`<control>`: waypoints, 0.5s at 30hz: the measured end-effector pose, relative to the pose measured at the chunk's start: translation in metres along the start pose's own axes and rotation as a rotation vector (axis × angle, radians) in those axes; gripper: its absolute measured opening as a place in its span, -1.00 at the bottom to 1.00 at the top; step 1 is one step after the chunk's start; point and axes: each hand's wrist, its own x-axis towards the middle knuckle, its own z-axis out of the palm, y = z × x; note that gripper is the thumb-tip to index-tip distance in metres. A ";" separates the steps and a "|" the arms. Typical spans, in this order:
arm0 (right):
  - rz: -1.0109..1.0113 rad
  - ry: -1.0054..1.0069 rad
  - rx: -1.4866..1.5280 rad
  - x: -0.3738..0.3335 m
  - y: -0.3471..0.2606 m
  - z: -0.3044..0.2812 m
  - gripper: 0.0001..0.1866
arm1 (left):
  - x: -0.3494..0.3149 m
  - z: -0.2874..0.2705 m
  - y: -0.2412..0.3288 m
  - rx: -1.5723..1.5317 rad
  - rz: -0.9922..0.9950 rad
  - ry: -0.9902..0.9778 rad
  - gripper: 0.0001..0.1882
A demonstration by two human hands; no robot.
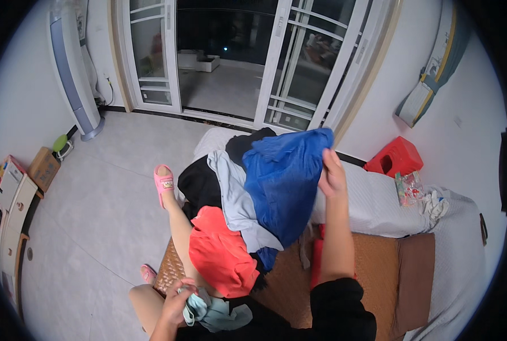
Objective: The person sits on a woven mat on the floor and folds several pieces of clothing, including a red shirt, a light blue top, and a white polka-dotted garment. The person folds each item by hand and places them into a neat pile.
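My right hand (334, 175) is raised and closed on the upper right edge of a blue garment (282, 187), which hangs down from it over a pile of clothes. Close to my body, my left hand (175, 306) grips a bunched pale green cloth (216, 314) by my lap. Between the hands lie a red garment (220, 250), a pale grey-blue shirt (231, 190) with a row of buttons and a black garment (199, 184). The blue garment partly covers the pale shirt. Which kind of clothing the blue and green pieces are, I cannot tell.
Under the pile is a seat with a brown woven mat (373, 264), beside a white quilted cover (356, 202). A red plastic stool (395, 156) stands at the right. Sliding glass doors (267, 68) are ahead; a drawer cabinet (15, 213) is at the left.
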 end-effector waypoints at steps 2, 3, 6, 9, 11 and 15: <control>-0.089 0.158 -0.041 -0.017 -0.031 0.015 -0.65 | 0.003 0.019 0.014 0.021 -0.032 -0.019 -0.59; -0.139 0.225 -0.046 -0.024 -0.047 0.030 -0.65 | 0.001 0.032 0.026 0.082 0.041 -0.065 -0.51; -0.119 0.233 0.172 -0.081 -0.064 0.108 -0.65 | -0.009 0.072 0.043 0.242 0.263 -0.224 -0.25; -0.015 -0.276 -0.529 -0.147 -0.056 0.154 -0.68 | -0.007 0.117 0.044 0.458 0.510 -0.599 -0.13; -0.367 -0.731 -0.657 -0.165 -0.022 0.170 -0.58 | -0.007 0.127 0.044 0.649 0.795 -0.647 -0.27; -0.185 -0.523 -1.080 -0.204 0.010 0.176 -0.12 | -0.028 0.123 0.045 -0.068 0.189 -0.412 -0.37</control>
